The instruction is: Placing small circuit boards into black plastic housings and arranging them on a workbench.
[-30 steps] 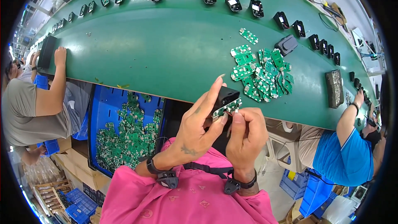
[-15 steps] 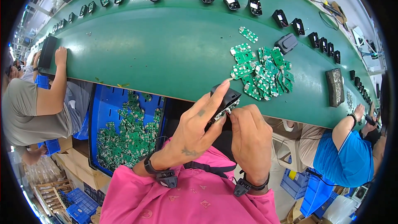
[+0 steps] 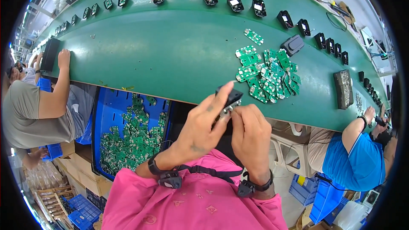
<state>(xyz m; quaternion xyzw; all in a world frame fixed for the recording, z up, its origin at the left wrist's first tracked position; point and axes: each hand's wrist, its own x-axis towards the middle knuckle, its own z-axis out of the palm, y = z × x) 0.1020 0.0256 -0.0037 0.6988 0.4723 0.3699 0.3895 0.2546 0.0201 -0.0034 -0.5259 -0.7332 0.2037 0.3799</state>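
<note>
My left hand [image 3: 198, 125] is closed around a small black plastic housing [image 3: 234, 96], just over the near edge of the green bench. Its index finger lies stretched along the housing's side. A circuit board [image 3: 228, 110] with silvery parts shows at the housing's lower face. At that board my right hand [image 3: 252, 136] is pinched, thumb against curled fingers; whatever sits between its fingertips is hidden. Beyond both hands lies a loose pile of green circuit boards [image 3: 272, 76] on the bench.
Black housings [image 3: 258, 7] stand in a row along the far strip. A dark grey block [image 3: 292, 45] sits behind the pile, and a long dark block [image 3: 343, 89] is at right. A blue bin [image 3: 106, 106] holds many boards. People work on both sides; one wears a blue shirt [image 3: 355, 162].
Both hands have shifted slightly left with the housing, which is now turned so less of its board shows. My right fingers stay pinched at the board.
</note>
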